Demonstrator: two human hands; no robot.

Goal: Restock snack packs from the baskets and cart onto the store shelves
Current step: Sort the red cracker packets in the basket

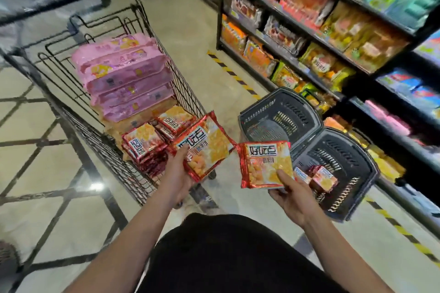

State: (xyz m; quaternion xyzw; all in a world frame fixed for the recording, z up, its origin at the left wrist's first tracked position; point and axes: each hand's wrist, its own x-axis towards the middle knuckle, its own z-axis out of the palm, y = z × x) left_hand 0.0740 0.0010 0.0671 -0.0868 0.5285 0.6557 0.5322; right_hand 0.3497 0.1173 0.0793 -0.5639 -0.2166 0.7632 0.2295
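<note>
- Left hand grips one red snack pack by its lower edge, thumb on the face, the pack tilted over the front corner of the cart.
- Right hand pinches a second pack the same way, thumb on top and fingers beneath, held between the cart and the near basket.
- More red packs lie stacked in the cart below a pile of pink packs; a few small packs sit in the near basket, and the far basket looks empty.
- The shelves stand to the right, already crowded with goods.
- Risk: each pack hangs from a grip at one edge only; the glossy film may slide out during the swing to the shelf and land on the floor.
- Risk: the baskets sit on the floor between the person and the shelves, so a step toward the shelf could catch a foot.
- Risk: pushing a pack into a full row could topple neighbours or crush the contents.
- Risk: the frame is blurred at the shelves, so I cannot tell which row matches these packs; misplacing them is possible.
</note>
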